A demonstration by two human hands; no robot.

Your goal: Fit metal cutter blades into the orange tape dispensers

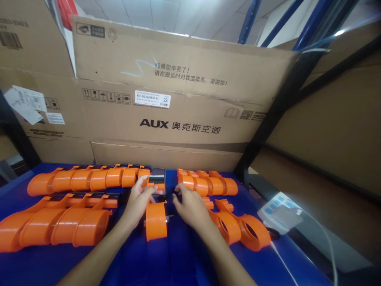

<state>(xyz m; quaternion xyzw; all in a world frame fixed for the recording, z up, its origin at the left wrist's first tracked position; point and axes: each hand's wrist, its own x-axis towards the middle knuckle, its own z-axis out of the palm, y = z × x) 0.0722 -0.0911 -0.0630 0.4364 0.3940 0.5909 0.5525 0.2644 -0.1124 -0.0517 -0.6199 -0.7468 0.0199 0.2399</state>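
Observation:
My left hand (140,198) is closed round the upper part of an orange plastic tape dispenser (156,222). Its round orange drum hangs toward me, and a black and grey strip crosses its top. A short distance to the right is my right hand (189,204), fingers curled and thumb close to them. Whatever its fingertips pinch, if anything, is too dark to make out. Behind the held dispenser, a dark flat device like a phone (158,172) is partly covered. Two rows of similar orange dispensers (64,226) with black parts lie to the left.
More orange pieces (224,186) lie in rows on the right of the blue table surface (154,264). A white and blue box (278,210) with a white cable (326,234) stands by the right edge. AUX cardboard (178,99) walls off the back, beside a dark rack post (276,103).

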